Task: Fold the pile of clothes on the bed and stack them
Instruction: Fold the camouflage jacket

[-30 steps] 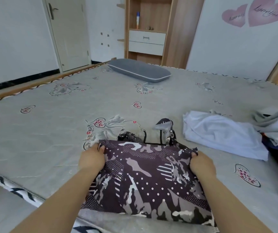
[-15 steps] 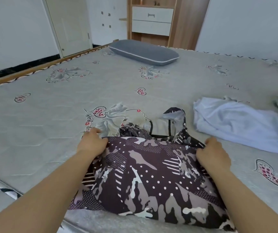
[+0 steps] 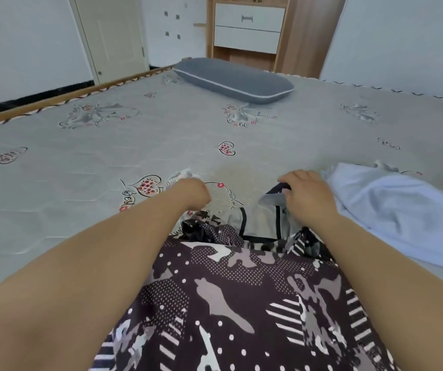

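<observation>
A dark patterned garment [image 3: 241, 303] with dots, stripes and grey patches lies spread on the grey bed sheet [image 3: 94, 167] in front of me. Its far end is bunched, with a grey black-trimmed part [image 3: 261, 220] showing. My right hand [image 3: 307, 198] grips the top of that grey part, fingers curled over its dark edge. My left hand [image 3: 192, 192] hovers curled just beyond the garment's crumpled far-left corner; its fingers are hidden, so a hold cannot be seen. A light blue garment [image 3: 402, 218] lies crumpled to the right.
A grey pillow [image 3: 233, 79] lies at the far side of the bed. Beyond it stand a wooden unit with white drawers [image 3: 249, 25] and a door [image 3: 110, 36]. The bed's wooden edge [image 3: 54, 100] runs along the left.
Both hands left the garment's side edges and reached forward to its far end. The right hand took hold of the grey trimmed part. The view tipped downward and closer.
</observation>
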